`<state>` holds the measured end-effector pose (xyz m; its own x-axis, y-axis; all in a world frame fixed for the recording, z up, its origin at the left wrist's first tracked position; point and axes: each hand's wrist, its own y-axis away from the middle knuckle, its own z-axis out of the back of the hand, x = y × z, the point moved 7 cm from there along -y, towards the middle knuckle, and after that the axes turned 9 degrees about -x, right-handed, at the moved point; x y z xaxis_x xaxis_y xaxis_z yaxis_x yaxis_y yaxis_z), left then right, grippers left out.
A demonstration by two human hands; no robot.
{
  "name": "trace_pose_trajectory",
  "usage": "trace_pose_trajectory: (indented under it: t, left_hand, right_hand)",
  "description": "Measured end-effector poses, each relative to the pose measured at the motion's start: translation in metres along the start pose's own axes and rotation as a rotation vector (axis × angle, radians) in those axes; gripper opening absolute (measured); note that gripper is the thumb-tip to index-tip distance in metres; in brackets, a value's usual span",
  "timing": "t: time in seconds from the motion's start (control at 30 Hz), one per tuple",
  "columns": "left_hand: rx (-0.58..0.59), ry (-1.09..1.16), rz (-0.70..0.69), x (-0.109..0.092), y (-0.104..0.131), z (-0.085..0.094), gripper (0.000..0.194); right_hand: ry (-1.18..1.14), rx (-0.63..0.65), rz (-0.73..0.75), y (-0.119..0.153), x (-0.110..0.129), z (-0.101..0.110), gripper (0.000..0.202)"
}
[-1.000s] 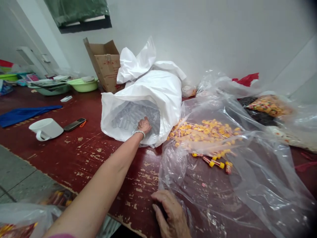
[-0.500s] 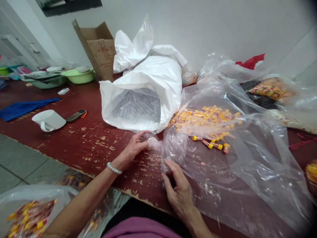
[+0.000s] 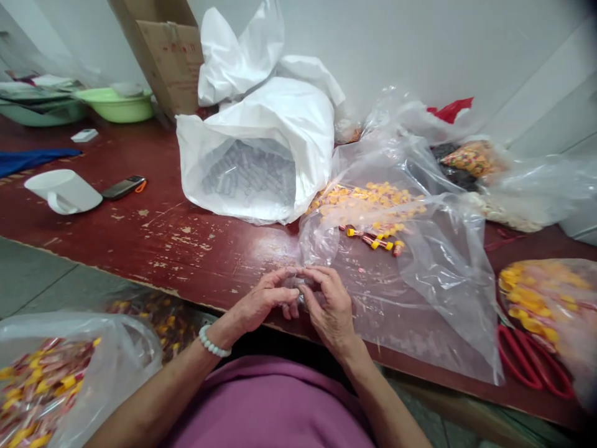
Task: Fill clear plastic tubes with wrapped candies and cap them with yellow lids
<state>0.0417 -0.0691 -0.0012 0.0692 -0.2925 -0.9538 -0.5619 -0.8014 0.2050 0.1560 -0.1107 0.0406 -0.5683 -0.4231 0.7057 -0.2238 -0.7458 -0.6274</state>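
My left hand, with a beaded bracelet on the wrist, and my right hand meet at the table's front edge. Their fingers are bent around something small and clear that I cannot make out. Behind them a white sack lies with its mouth toward me, showing clear tube-like pieces inside. To the right, a large clear plastic bag lies spread on the table, with many yellow-capped tubes in or under it.
On the red table are a white mug, a phone and a green basin. Red-handled scissors lie at the right beside a bag of yellow-capped pieces. Another filled bag stands lower left.
My hands were apart, the left one by the sack's mouth at a clear, crumpled-looking thing; now they have come together nearer my body. The view has tilted down and shifted right.
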Motion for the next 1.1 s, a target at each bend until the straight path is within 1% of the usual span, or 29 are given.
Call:
trace_pose_trajectory:
  t: [0.07,0.13,0.2,0.27,0.37,0.43,0.53,0.6,0.67,0.73,0.8,0.87,0.9,0.97,1.03,1.1]
  left_hand:
    - [0.042,-0.044,0.028,0.002,0.003,0.000,0.051]
    - [0.103,-0.085,0.074,0.002,0.006,0.002,0.054]
    - [0.152,-0.099,0.121,0.002,0.009,0.003,0.053]
    - [0.177,-0.100,0.146,0.000,0.013,0.004,0.052]
    - [0.176,-0.115,0.166,-0.002,0.017,0.003,0.059]
    - [0.153,-0.153,0.183,-0.001,0.018,0.002,0.065]
    - [0.117,-0.144,0.141,-0.003,0.018,0.000,0.063]
    - [0.101,-0.060,0.098,-0.008,0.017,0.000,0.065]
    - [0.098,0.026,0.087,-0.010,0.018,0.001,0.070]
    - [0.114,0.115,0.069,-0.013,0.020,0.001,0.073]
    - [0.107,0.183,0.009,-0.015,0.020,-0.001,0.073]
    - [0.044,0.166,-0.065,-0.013,0.018,-0.004,0.067]
    - [-0.005,0.123,-0.099,-0.011,0.016,-0.007,0.064]
    - [-0.089,0.038,-0.150,-0.008,0.013,-0.014,0.065]
    - [-0.139,0.018,-0.184,-0.008,0.010,-0.023,0.067]
    - [-0.167,0.041,-0.168,-0.008,0.006,-0.028,0.059]
  right_hand:
    - [-0.017,0.039,-0.009,0.001,0.000,0.000,0.036]
    - [-0.034,0.098,-0.024,0.003,0.000,-0.001,0.045]
    - [-0.051,0.160,-0.037,0.003,0.002,-0.003,0.048]
    - [-0.074,0.218,-0.041,0.004,0.005,-0.005,0.047]
    - [-0.104,0.308,-0.033,0.004,0.010,-0.010,0.048]
    - [-0.133,0.370,-0.013,0.005,0.015,-0.014,0.045]
    - [-0.196,0.409,-0.013,0.006,0.019,-0.017,0.034]
    - [-0.233,0.376,-0.073,0.008,0.017,-0.017,0.026]
    - [-0.296,0.297,-0.208,0.011,0.009,-0.015,0.022]
    - [-0.446,0.181,-0.424,0.016,-0.004,-0.014,0.021]
    - [-0.671,0.061,-0.648,0.023,-0.015,-0.017,0.023]
    - [-0.892,-0.014,-0.815,0.028,-0.018,-0.023,0.025]
    - [-0.975,-0.031,-0.870,0.030,-0.017,-0.026,0.025]
    - [-1.075,-0.039,-0.946,0.033,-0.012,-0.033,0.025]
    - [-1.115,-0.028,-0.966,0.034,-0.008,-0.037,0.026]
    - [-1.115,-0.018,-0.960,0.035,-0.007,-0.038,0.027]
